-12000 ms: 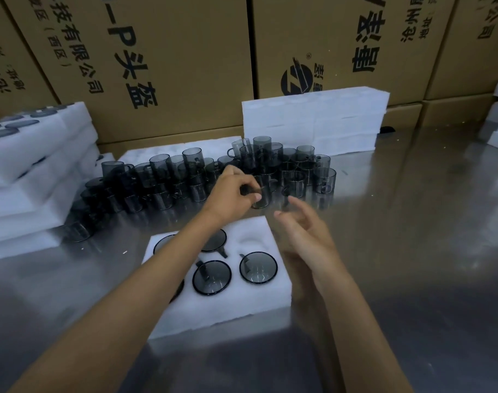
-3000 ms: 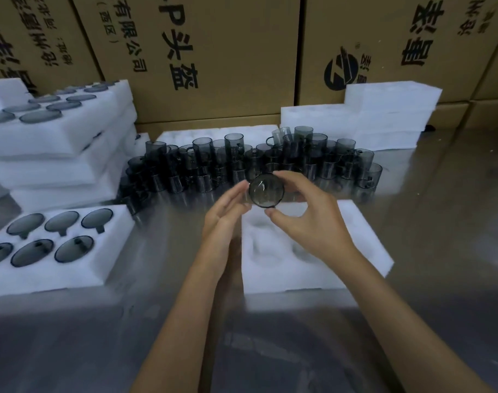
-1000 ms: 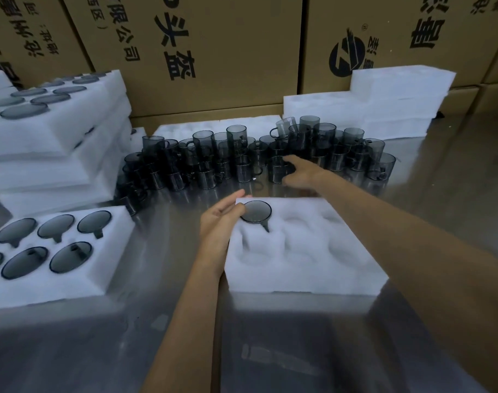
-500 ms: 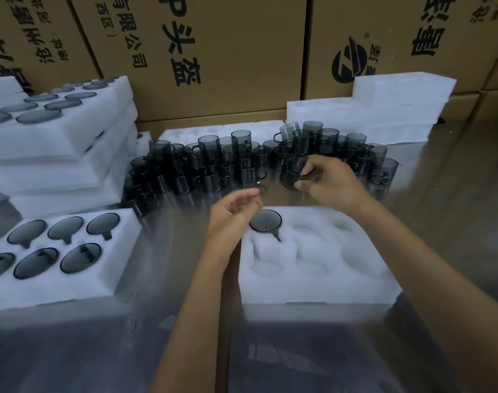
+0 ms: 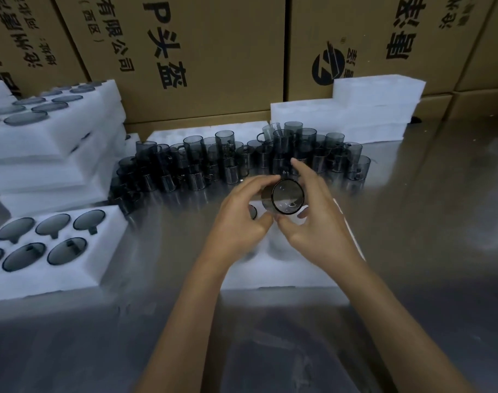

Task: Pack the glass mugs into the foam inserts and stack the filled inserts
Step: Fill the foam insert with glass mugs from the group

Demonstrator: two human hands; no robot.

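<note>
Above the foam insert (image 5: pixel 284 272), your left hand (image 5: pixel 239 222) and right hand (image 5: pixel 317 222) both grip one smoky glass mug (image 5: pixel 284 197), its mouth toward you, loose mugs (image 5: pixel 242 160) at 12 o'clock.

Left hand (image 5: pixel 239 219), right hand (image 5: pixel 315 225) bare; forearms unsleeved.

Bare steel table (image 5: pixel 429 211) right, crowded mugs (image 5: pixel 242 160) behind, filled insert (image 5: pixel 72 268) left

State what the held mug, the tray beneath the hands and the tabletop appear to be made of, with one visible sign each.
Held mug: smoky glass; see-through. Tray: white foam, probably; matte, moulded hollows. Tabletop: likely brushed steel; dull reflections.
</note>
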